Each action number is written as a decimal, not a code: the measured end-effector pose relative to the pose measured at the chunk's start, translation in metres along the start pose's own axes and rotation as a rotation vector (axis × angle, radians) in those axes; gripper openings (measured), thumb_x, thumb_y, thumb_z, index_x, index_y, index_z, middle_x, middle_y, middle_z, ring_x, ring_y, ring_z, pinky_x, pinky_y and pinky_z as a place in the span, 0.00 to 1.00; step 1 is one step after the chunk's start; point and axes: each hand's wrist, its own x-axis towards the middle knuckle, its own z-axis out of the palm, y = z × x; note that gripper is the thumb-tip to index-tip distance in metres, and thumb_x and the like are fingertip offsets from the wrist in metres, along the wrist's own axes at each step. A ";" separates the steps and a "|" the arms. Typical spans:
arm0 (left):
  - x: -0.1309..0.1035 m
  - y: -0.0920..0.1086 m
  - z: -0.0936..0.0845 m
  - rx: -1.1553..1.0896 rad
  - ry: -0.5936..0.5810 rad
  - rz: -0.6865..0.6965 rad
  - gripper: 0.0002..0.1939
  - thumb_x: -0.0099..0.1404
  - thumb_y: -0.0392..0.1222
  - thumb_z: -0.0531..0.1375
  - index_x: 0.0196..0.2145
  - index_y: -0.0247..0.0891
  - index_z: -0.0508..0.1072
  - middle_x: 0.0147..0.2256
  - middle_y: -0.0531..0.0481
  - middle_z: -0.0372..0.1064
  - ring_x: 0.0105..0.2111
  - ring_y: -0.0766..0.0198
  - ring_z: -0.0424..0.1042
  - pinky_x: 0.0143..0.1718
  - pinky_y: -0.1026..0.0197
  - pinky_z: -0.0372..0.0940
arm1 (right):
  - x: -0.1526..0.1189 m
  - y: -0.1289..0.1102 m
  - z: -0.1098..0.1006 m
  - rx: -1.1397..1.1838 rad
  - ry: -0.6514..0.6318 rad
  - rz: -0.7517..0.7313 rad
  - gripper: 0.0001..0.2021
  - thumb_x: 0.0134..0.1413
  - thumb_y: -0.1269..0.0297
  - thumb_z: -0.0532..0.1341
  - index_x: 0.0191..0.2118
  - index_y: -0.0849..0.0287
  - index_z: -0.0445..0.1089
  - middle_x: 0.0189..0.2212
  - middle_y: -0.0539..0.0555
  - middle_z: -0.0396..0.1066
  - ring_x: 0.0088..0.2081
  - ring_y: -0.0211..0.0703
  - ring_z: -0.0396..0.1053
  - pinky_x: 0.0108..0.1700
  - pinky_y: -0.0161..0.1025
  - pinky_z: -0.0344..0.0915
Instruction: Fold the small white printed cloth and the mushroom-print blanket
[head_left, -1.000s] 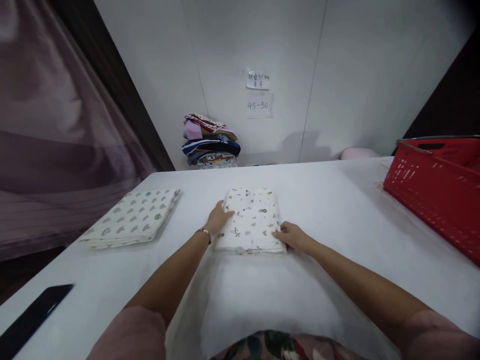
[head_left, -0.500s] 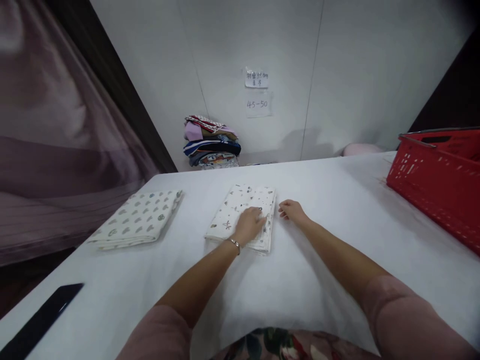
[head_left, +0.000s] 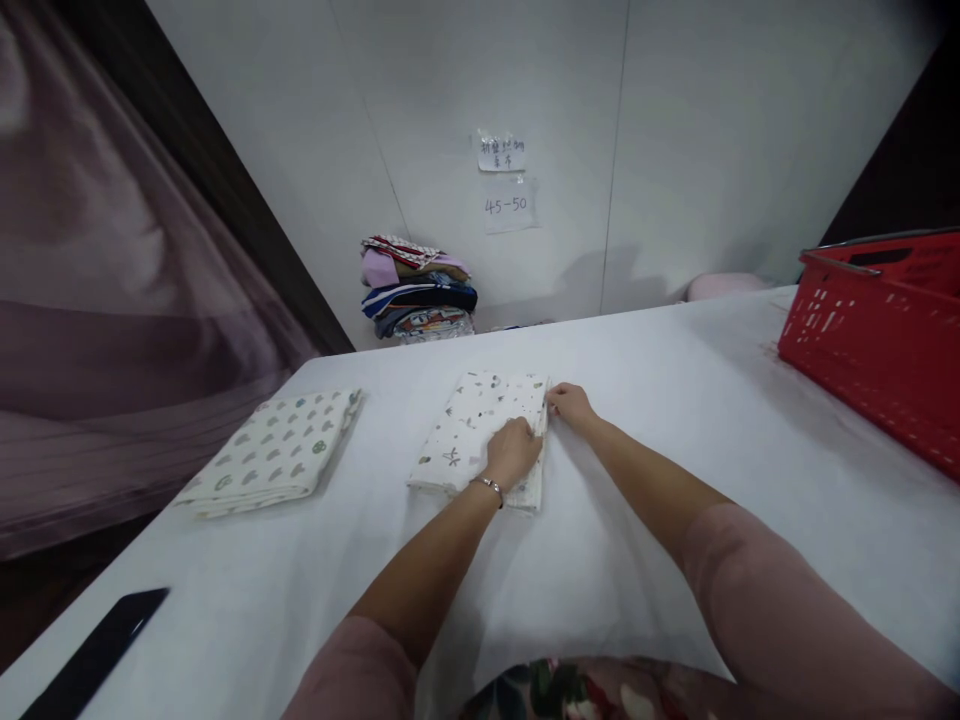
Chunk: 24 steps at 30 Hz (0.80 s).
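Observation:
A folded white cloth [head_left: 480, 415] with small scattered prints lies flat on the white table [head_left: 645, 560] in front of me. My left hand [head_left: 514, 450], a bracelet at its wrist, rests on the right part of this cloth, its fingers curled in at the cloth's right edge. At the far right corner, my right hand [head_left: 571, 404] pinches the cloth's edge between thumb and fingers. Some of the left fingertips are hidden under the hand.
Another folded cloth [head_left: 281, 445] with grey cloud-like prints lies at the left. Nearer me is a dark flat object [head_left: 97, 650]. A red plastic basket [head_left: 877, 340] stands at the right. Folded fabrics [head_left: 418, 290] are piled by the wall beyond the table, below paper signs [head_left: 511, 205].
My right hand has moved left onto the cloth's far right corner and closed on its edge. My left hand has slid slightly right, its fingers curling more. The view has shifted a little.

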 end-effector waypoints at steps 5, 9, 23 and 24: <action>0.002 -0.003 0.001 0.005 0.000 0.006 0.07 0.60 0.43 0.54 0.33 0.40 0.70 0.37 0.48 0.71 0.36 0.60 0.69 0.34 0.61 0.59 | 0.005 0.007 0.003 -0.064 -0.047 0.000 0.01 0.41 0.72 0.58 0.24 0.61 0.67 0.11 0.44 0.59 0.15 0.31 0.57 0.19 0.29 0.53; 0.001 -0.004 0.002 0.014 0.015 0.023 0.08 0.61 0.42 0.52 0.33 0.41 0.71 0.35 0.47 0.72 0.36 0.60 0.69 0.34 0.61 0.58 | 0.008 0.009 0.006 -0.091 -0.057 0.002 0.02 0.43 0.71 0.58 0.23 0.62 0.67 0.10 0.43 0.58 0.14 0.30 0.55 0.19 0.29 0.51; -0.002 -0.012 0.004 -0.169 0.013 0.013 0.07 0.61 0.42 0.54 0.29 0.41 0.69 0.29 0.54 0.73 0.31 0.65 0.70 0.30 0.64 0.57 | 0.001 -0.007 0.005 -0.043 -0.044 0.101 0.05 0.43 0.70 0.59 0.20 0.60 0.64 0.08 0.42 0.52 0.13 0.30 0.49 0.17 0.31 0.48; -0.002 -0.011 0.004 -0.172 0.011 0.009 0.07 0.61 0.43 0.54 0.29 0.41 0.69 0.30 0.54 0.73 0.32 0.65 0.70 0.30 0.64 0.57 | 0.000 -0.006 0.003 -0.038 -0.040 0.119 0.05 0.43 0.70 0.58 0.20 0.60 0.64 0.08 0.43 0.52 0.13 0.30 0.49 0.17 0.31 0.48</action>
